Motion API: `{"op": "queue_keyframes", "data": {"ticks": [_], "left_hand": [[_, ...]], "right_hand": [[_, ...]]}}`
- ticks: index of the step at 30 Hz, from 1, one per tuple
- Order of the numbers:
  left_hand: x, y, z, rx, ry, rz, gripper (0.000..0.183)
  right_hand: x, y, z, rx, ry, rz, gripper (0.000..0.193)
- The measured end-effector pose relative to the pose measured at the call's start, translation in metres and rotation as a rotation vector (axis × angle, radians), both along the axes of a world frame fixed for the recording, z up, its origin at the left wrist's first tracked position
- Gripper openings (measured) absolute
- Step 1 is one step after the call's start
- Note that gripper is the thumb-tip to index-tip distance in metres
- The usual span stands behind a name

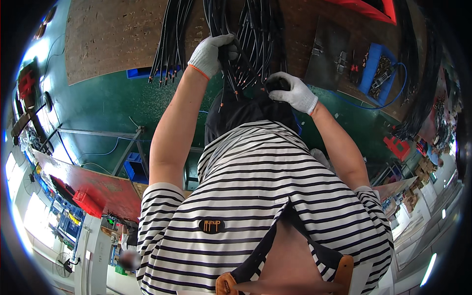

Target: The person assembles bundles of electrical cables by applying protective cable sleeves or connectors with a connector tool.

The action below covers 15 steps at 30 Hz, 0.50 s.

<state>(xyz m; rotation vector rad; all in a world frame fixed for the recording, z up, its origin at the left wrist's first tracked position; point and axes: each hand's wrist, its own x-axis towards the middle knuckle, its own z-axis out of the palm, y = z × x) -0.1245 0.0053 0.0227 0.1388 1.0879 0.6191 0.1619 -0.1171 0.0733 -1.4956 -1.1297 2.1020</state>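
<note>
Black cables [216, 17] with bare copper ends hang over the near edge of the brown workbench. Wearing a white knit glove, my left hand [212, 53] has its fingers closed around some of these cables, a little above their stripped ends. My right hand [294, 93], gloved too, is closed on a small black rounded object [278, 84] beside the cable ends, close to my lap. Its exact kind is hard to make out. Another bunch of black cables [172, 37] lies to the left of my left hand.
The brown workbench [113, 39] stretches across the far side. To the right are a dark metal plate [324, 54], a blue bin [369, 73] of small metal parts with a blue hose beside it, and a red bin [378, 9]. A metal frame [98, 132] stands at the left.
</note>
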Motion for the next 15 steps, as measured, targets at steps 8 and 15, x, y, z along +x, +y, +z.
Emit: {"op": "queue_keyframes", "data": {"ticks": [8, 15], "left_hand": [[0.008, -0.002, 0.006, 0.007, -0.014, 0.096, 0.014], [0.013, -0.004, 0.013, 0.026, 0.005, 0.106, 0.013]], "right_hand": [[0.010, -0.008, 0.015, -0.066, 0.075, 0.064, 0.045], [0.009, -0.007, 0.019, 0.031, 0.001, 0.109, 0.046]]}}
